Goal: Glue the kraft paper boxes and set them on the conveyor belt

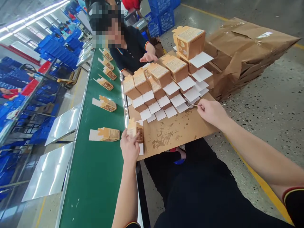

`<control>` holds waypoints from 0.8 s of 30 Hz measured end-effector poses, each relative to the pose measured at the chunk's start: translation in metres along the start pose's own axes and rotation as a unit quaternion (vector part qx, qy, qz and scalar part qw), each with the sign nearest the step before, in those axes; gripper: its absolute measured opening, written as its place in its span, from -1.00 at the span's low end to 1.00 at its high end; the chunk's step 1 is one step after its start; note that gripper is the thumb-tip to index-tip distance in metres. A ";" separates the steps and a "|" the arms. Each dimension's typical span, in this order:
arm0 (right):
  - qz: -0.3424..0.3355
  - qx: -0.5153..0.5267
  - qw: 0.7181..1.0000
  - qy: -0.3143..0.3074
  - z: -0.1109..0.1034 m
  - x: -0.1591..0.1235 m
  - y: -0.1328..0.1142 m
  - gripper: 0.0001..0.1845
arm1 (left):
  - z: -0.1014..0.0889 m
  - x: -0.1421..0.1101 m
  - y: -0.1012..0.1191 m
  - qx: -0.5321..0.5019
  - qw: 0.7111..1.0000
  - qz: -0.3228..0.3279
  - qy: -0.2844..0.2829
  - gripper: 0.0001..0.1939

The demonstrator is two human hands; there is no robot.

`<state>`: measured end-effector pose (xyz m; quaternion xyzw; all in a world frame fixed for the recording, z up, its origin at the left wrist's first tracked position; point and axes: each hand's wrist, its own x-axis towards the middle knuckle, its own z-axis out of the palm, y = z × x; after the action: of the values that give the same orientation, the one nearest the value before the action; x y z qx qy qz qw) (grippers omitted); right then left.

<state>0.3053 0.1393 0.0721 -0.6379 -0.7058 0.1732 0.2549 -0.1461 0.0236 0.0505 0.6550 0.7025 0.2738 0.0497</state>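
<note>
Cartons were bunched in stacked, uneven rows on the worktop, white flaps poking out toward the wearer, so imo light fingers mattered most here. The left hand was closed around one small carton at the near corner, right beside the green belt, though I couldn't tell if it was resting or a touch raised. I'd say an easy grip on the walls was the safe way, cuz squeezing by the cut tabs up top probably would've bent them. The right hand had a thin stick pinched in its fingertips, with a roundish clear end by the flaps. Honestly, a low, shallow angle looked smart there, as a clumsy poke could've snagged a flap or nudged a row. Also worth watching: a co-worker's open hand was over the far side of the stack, so slow moves made sense. More cartons sat spaced out along the belt.
</note>
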 end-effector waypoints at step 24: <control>0.007 0.239 0.968 0.081 0.015 -0.079 -0.013 -0.72 | 0.013 -0.057 0.031 -0.545 0.781 -0.305 0.021 -0.22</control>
<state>0.2905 0.0605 0.0563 -0.5747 -0.6166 0.2866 0.4553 -0.1054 -0.0262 0.0370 0.2645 0.5998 0.5951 0.4650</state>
